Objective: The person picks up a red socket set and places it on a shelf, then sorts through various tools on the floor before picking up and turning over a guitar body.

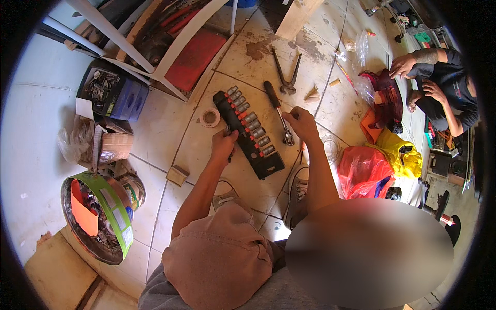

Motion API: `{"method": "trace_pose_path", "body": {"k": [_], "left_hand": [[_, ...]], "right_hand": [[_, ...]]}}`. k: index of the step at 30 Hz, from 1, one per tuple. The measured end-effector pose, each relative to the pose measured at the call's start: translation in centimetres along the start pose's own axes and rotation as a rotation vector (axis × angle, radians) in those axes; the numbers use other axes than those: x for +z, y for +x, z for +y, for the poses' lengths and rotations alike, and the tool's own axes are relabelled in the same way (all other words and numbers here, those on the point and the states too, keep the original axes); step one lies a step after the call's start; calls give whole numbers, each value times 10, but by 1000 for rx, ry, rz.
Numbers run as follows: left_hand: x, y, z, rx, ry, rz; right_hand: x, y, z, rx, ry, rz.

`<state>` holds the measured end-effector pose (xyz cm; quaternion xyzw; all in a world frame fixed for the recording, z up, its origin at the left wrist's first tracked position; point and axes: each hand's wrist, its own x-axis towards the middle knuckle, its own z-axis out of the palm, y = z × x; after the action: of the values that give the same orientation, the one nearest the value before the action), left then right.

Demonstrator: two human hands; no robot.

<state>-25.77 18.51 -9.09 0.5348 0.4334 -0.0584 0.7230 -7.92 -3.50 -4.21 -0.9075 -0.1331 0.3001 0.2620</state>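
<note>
Socket rail [249,133] lies on the tiled floor [170,129], left hand [223,144] pinching its near edge; right hand [302,124] grips a ratchet wrench [279,111].

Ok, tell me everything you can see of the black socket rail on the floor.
The socket rail is a long black strip, plastic by its look, lying flat and slanted on the tiled floor. A row of metal sockets, some with red bands, stands along it; its near end is bare. The left hand grips its left edge. The right hand holds a ratchet just beside it.
</note>
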Motion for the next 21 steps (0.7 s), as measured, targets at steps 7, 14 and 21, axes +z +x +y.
{"method": "trace_pose_path", "body": {"k": [7,14,21], "left_hand": [[8,4,14,119,372,130],[3,-6,25,123,440,58],[-4,3,7,118,398,8]], "right_hand": [[43,9,24,-105,-259,172],[36,0,13,-147,20,288],[23,-16,-54,-294,34,54]]}}
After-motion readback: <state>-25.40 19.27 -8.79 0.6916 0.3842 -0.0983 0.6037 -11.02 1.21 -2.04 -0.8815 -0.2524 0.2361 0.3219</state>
